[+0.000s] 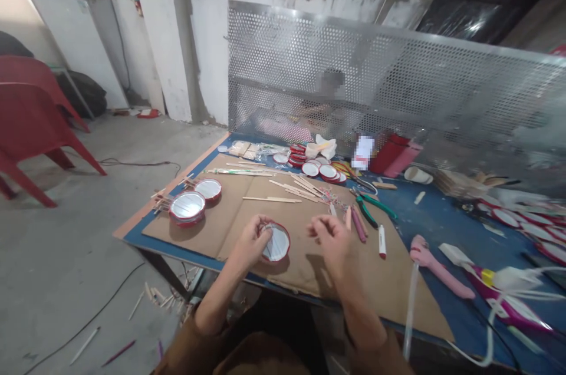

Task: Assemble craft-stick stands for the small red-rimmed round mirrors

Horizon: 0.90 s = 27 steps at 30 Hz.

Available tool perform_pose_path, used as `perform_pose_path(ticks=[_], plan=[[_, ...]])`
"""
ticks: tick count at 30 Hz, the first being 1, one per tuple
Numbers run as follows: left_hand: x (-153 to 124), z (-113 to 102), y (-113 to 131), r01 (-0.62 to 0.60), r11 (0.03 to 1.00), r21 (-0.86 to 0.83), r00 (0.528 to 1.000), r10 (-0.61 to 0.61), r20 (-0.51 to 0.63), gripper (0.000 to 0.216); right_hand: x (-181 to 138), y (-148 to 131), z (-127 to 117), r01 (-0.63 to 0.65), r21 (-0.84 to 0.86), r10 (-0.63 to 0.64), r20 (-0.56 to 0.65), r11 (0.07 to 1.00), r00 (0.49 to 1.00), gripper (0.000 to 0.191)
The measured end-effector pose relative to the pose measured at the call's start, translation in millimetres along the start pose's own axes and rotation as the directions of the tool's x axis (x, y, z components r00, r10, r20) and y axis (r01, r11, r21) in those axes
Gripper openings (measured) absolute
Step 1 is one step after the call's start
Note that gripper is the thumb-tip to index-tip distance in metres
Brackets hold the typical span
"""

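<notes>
The left hand (254, 242) pinches a round, flat disc with a red rim and a shiny whitish face (277, 243), thumb across the near face and fingers bent around its left edge. The right hand (332, 239) hangs apart from the disc, to its right, with fingers curled and the fingertips drawn in toward the thumb; whether something small sits between them cannot be told.

The disc is held at the near part of a flat brown cardboard sheet (230, 213), between the two hands. Its pale face points up and toward the wearer; being round, it shows no clear long axis. Whether its lower edge touches the cardboard is hard to tell.

Beyond the hands lie thin pale wooden sticks (272, 200), most running roughly left to right. Two piles of similar red-rimmed discs (187, 207) sit at the left, with wooden sticks jutting from them. Right of the right hand are a white marker with a red end (382, 242) and green-handled pliers (368, 211).
</notes>
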<state>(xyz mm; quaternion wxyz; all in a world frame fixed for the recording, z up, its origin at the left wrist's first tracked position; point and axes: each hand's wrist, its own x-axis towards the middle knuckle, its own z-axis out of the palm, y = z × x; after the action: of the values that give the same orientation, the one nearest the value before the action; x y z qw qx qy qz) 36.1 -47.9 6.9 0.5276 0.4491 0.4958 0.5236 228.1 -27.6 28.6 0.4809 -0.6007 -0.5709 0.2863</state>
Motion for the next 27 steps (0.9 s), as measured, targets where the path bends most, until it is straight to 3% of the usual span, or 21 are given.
perform_pose_path(ticks=[2, 5, 7, 18, 27], plan=[[1, 1, 1, -0.015, 0.999, 0.033, 1.0, 0.015, -0.001, 0.026, 32, 0, -10, 0.022, -0.116, -0.035, -0.109, 0.993, 0.993, 0.036], [3, 2, 0, -0.021, 0.995, 0.094, 1.0, 0.021, -0.006, 0.027, 70, 8, -14, -0.098, -0.401, -0.03, -0.301, 0.911, 0.953, 0.034], [4, 2, -1, -0.009, 0.994, 0.112, 1.0, 0.007, 0.017, 0.025, 85, 15, -10, -0.155, -0.476, -0.014, -0.332, 0.866, 0.943, 0.034], [3, 0, -2, -0.037, 0.961, 0.273, 0.992, 0.003, 0.125, 0.02, 112, 29, 18, -0.151, -0.786, 0.02, -0.174, 0.6, 0.985, 0.027], [0, 0, 1, -0.046, 0.959, 0.28, 0.99, 0.007, 0.141, 0.025, 111, 27, 9, -0.181, -0.797, 0.02, -0.208, 0.576, 0.978, 0.038]])
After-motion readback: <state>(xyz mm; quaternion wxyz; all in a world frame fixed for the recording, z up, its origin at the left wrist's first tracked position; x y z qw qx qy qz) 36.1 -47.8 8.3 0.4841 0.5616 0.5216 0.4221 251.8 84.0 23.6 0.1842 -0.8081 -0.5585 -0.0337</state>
